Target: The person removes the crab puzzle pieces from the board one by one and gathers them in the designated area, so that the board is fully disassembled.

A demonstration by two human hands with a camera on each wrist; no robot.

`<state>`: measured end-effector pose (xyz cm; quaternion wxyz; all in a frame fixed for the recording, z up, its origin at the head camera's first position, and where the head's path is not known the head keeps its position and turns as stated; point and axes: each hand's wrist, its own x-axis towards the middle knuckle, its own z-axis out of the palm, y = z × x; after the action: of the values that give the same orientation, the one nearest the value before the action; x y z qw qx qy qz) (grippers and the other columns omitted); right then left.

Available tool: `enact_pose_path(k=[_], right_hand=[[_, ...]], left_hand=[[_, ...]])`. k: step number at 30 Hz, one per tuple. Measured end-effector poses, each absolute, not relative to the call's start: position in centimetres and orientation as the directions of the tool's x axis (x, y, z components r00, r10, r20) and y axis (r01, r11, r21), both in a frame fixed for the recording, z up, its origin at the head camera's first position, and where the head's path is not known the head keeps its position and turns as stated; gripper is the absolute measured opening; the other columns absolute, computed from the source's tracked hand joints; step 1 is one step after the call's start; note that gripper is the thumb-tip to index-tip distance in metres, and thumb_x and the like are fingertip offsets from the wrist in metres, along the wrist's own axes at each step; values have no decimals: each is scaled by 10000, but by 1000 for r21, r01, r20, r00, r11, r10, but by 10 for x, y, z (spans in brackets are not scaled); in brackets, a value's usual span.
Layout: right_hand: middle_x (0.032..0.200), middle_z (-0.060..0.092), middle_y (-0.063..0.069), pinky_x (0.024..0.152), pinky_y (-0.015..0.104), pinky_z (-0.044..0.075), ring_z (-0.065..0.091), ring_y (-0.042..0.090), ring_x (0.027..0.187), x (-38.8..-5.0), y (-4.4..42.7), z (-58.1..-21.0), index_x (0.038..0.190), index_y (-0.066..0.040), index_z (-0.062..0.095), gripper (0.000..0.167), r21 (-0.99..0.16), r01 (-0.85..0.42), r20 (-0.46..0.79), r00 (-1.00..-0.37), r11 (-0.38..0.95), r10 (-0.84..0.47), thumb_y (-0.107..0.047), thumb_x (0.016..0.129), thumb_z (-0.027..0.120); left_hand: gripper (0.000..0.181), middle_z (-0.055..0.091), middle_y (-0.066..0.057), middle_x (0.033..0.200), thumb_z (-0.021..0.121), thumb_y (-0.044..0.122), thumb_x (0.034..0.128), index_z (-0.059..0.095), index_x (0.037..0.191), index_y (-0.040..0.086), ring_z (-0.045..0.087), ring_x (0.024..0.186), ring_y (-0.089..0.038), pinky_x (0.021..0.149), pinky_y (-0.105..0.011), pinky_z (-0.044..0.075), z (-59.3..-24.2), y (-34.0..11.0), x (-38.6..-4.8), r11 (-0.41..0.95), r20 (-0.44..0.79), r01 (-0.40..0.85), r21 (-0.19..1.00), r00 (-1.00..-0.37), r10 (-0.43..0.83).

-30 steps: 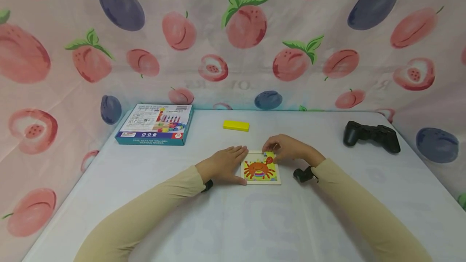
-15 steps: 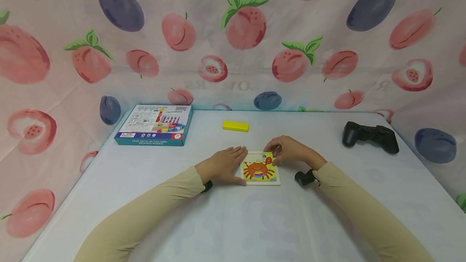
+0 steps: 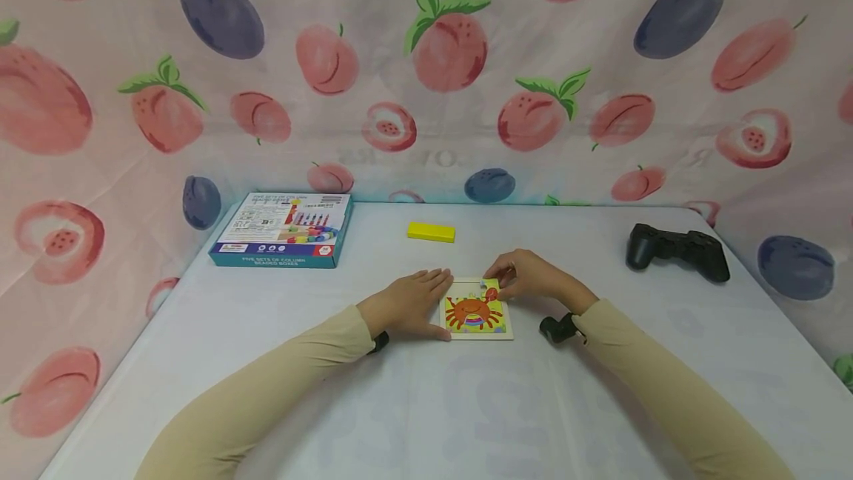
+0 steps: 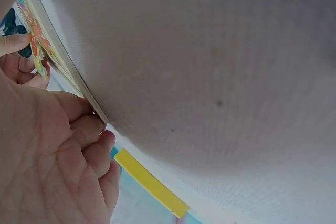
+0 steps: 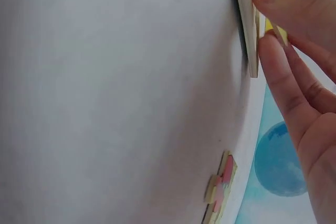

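While the left hand lies along the left side of the puzzle tray, fingers mostly straight, palm down, thumb at the near corner and fingertips at the far one, the right hand pinches a puzzle piece between thumb and curled fingers at the tray's far right corner. Piece is yellow with a red claw, tilted per the left wrist view; can't tell if any edge touches the tray. Tray sits flat on the white table, in front of the person, pale rim, orange crab picture filling most of it, pale patch at its far left part. Right wrist view also has a pink-and-yellow piece, cut off by the frame, near the right hand. Dark wrist cameras under both wrists, beige sleeves on both arms. Beyond the tray, a yellow block, lying flat, well apart from the hands. Far left, a teal-edged box marked "FIVE SETS OF COLUMN BEADED BOXES". Far right, a black game controller. Behind everything, a fruit-print cloth.
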<state>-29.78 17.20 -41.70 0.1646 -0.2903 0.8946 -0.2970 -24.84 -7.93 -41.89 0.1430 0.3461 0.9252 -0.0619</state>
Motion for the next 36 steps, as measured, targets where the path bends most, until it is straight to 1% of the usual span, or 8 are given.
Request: enact_pose_path(k=[4, 8, 15, 21, 29, 33, 36], right_hand=[[1011, 660, 98, 831, 323, 560, 596, 145, 844, -296, 173, -418, 1010, -43, 681, 294, -645, -427, -96, -778, 634, -621, -54, 735, 783], [989, 647, 101, 817, 322, 557, 588, 144, 824, -294, 173, -417, 998, -33, 680, 287, -654, -435, -74, -778, 619, -624, -37, 730, 781], [932, 639, 76, 748, 248, 549, 576, 123, 800, -294, 174, -418, 1026, -30, 709, 285, -626, -453, -78, -773, 634, -629, -75, 751, 771], [923, 660, 57, 740, 242, 532, 575, 123, 797, -294, 176, -419, 1022, -49, 710, 285, -599, -448, -98, -782, 664, -616, -117, 754, 778], [932, 657, 47, 725, 236, 536, 574, 139, 803, -288, 187, -415, 1019, -71, 708, 280, -640, -436, -49, -798, 633, -600, -115, 752, 777], [967, 659, 78, 712, 217, 530, 576, 153, 809, -283, 198, -408, 1048, -38, 696, 288, -674, -411, -32, -814, 614, -580, -86, 770, 750], [994, 663, 105, 732, 202, 532, 592, 154, 818, -282, 211, -405, 1065, -10, 681, 305, -692, -398, -9, -830, 603, -558, -62, 771, 747]], left_hand=[[1007, 153, -38, 1591, 496, 716, 800, 143, 1517, 103, 151, 1472, -191, 1207, -328, 153, -419, -79, -248, 754, -310, 656, -18, -721, 620], [1006, 152, -37, 1591, 490, 719, 802, 140, 1517, 105, 150, 1472, -190, 1206, -327, 153, -420, -79, -249, 754, -307, 657, -19, -721, 621], [1004, 155, -37, 1590, 494, 716, 803, 142, 1517, 105, 153, 1471, -187, 1206, -326, 154, -422, -80, -250, 751, -304, 660, -17, -719, 625], [997, 155, -48, 1589, 503, 700, 811, 147, 1515, 91, 150, 1472, -192, 1208, -323, 143, -420, -80, -248, 750, -302, 661, -2, -715, 630], [984, 163, -69, 1587, 505, 683, 823, 159, 1510, 70, 157, 1471, -209, 1208, -326, 147, -418, -80, -247, 741, -302, 672, -10, -708, 638], [1002, 142, -57, 1591, 490, 707, 815, 137, 1514, 82, 143, 1473, -197, 1209, -322, 137, -420, -80, -249, 739, -307, 673, -20, -708, 636], [1008, 147, -55, 1590, 489, 715, 809, 142, 1514, 85, 147, 1472, -195, 1208, -323, 145, -421, -80, -250, 738, -306, 674, -25, -709, 636]])
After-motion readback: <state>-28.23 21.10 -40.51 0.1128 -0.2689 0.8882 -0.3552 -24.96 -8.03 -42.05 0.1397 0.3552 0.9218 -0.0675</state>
